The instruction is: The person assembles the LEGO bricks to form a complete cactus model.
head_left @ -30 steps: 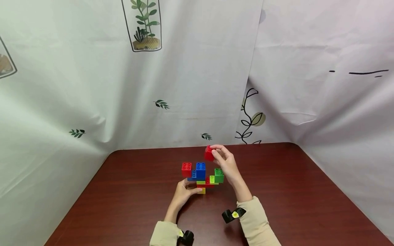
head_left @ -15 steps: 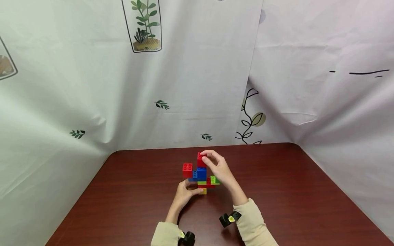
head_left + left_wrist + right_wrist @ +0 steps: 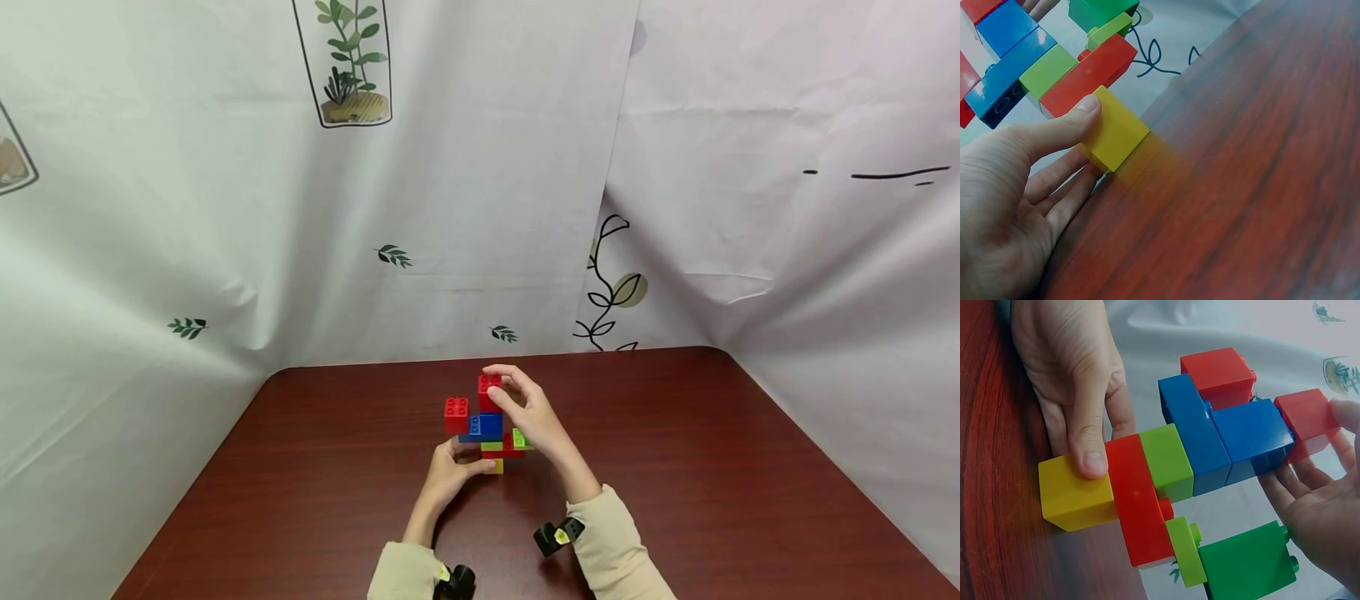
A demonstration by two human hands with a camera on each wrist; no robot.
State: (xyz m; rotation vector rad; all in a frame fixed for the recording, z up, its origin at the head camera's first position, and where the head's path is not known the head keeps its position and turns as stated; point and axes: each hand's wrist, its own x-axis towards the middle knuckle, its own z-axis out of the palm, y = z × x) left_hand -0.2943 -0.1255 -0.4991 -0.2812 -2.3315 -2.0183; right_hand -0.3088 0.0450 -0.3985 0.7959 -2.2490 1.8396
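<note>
A tower of toy building bricks stands mid-table. My left hand (image 3: 448, 475) pinches its yellow bottom brick (image 3: 1072, 497), thumb on the near face. Above that come a long red brick (image 3: 1138, 506), a lime brick (image 3: 1166, 462), a long blue brick (image 3: 1194, 434) and a shorter blue brick (image 3: 1254, 434). At the top, my right hand (image 3: 534, 414) holds a red brick (image 3: 1304, 419) by thumb and fingers, its underside against the shorter blue one. Another red brick (image 3: 456, 415) sits on the left end. A thin lime brick (image 3: 1186, 550) carries a green brick (image 3: 1247, 562), largely hidden behind my right hand in the head view.
The brown wooden table (image 3: 300, 483) reaches back to a pale hanging cloth (image 3: 480, 208) with printed plants. Black wrist cameras sit at both sleeves.
My right hand has brought the red brick left and down from beside the tower onto the shorter blue brick. My left hand keeps its hold on the yellow brick.
</note>
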